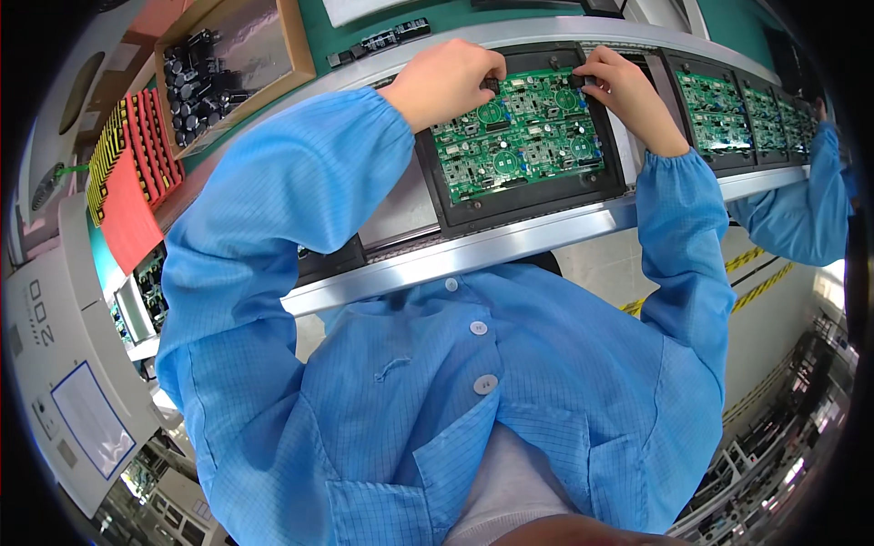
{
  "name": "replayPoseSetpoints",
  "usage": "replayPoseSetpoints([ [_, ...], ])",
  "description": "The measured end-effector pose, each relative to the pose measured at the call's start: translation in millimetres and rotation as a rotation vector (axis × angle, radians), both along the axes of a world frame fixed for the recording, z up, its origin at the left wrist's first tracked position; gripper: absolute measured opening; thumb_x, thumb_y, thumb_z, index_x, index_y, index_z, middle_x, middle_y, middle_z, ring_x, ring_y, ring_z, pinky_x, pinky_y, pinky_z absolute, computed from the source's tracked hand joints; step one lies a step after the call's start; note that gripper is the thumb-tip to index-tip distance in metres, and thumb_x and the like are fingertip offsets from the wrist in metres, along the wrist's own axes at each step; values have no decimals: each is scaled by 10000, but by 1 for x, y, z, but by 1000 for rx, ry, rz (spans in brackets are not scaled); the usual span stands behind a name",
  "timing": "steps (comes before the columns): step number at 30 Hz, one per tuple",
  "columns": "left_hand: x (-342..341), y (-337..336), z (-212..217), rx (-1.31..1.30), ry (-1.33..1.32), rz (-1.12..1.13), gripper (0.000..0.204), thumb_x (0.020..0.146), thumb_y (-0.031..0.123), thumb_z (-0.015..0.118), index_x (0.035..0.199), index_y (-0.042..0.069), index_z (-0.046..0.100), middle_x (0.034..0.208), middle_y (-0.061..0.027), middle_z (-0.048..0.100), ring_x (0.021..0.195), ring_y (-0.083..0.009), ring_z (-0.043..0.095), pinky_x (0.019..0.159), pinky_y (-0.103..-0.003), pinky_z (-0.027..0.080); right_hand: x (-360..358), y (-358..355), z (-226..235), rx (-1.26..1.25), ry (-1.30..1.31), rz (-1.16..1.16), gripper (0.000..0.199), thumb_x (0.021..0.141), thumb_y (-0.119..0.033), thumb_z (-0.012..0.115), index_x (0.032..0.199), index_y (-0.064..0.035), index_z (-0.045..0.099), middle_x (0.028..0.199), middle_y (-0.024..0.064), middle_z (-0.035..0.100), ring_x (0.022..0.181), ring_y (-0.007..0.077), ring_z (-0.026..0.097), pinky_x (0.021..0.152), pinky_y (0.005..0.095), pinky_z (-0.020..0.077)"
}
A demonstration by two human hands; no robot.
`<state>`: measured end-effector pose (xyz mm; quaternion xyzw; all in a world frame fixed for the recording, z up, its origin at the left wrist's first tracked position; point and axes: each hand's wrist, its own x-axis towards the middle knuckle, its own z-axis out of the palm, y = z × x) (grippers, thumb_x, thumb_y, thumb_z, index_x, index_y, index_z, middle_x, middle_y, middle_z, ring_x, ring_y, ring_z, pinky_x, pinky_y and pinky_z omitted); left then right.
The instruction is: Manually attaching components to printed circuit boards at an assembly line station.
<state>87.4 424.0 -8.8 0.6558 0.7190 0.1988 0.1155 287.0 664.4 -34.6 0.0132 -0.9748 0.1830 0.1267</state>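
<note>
A green circuit board panel lies in a black carrier frame on the rail line in front of me. My left hand reaches over its far left corner, with thumb and fingers pinched on a small black part. At the far right corner, my right hand pinches another small black part. Both parts are right at the board's surface; whether they are seated in it I cannot tell. Round printed outlines show on the board below and between the hands.
A cardboard box of black cylindrical capacitors stands at the far left, beside red strips with yellow-black parts. More capacitors lie behind the metal rail. Rightward, further carriers hold boards; a co-worker's blue sleeve is there.
</note>
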Motion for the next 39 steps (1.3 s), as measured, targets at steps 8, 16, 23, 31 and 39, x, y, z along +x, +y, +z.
replayPoseSetpoints([
  [8, 10, 20, -3, -92, 88, 9, 206, 871, 150, 698, 1072, 109, 720, 1025, -112, 718, 984, -325, 686, 859, -447, 568, 40, -14, 16, -353, 111, -78, 351, 816, 31, 762, 1150, -39, 682, 995, 46, 680, 837, 151, 649, 737, 293, 542],
  [16, 9, 14, -7, -74, 222, -88, 259, 914, 198, 707, 1133, 64, 676, 1100, -109, 678, 1088, -343, 644, 907, -450, 551, 66, -38, -2, -320, 26, -144, 244, 833, 12, 749, 1069, -47, 732, 1073, 68, 731, 934, 196, 686, 757, 301, 547],
  [23, 12, 13, -2, -134, 175, 24, 267, 861, 169, 759, 1114, 102, 706, 1024, -125, 718, 1040, -323, 675, 888, -453, 557, 66, -41, -3, -224, 116, -105, 160, 858, -6, 735, 1017, -27, 737, 1065, 82, 733, 970, 232, 694, 834, 341, 557],
  [31, 24, 8, -2, -148, 271, 30, 275, 836, 148, 770, 1103, 101, 723, 1030, -121, 715, 1050, -345, 668, 896, -452, 555, 68, -37, -24, -434, 348, -343, 90, 929, -42, 696, 1004, -13, 736, 996, 52, 718, 867, 124, 644, 721, 244, 484],
  [39, 50, -9, 36, -13, -156, 35, 252, 804, 77, 765, 1055, 57, 754, 938, -155, 732, 872, -329, 712, 795, -400, 580, 66, -20, -29, -470, 474, -368, 75, 939, -73, 696, 987, -49, 749, 916, 1, 705, 732, 77, 574, 639, 217, 445],
])
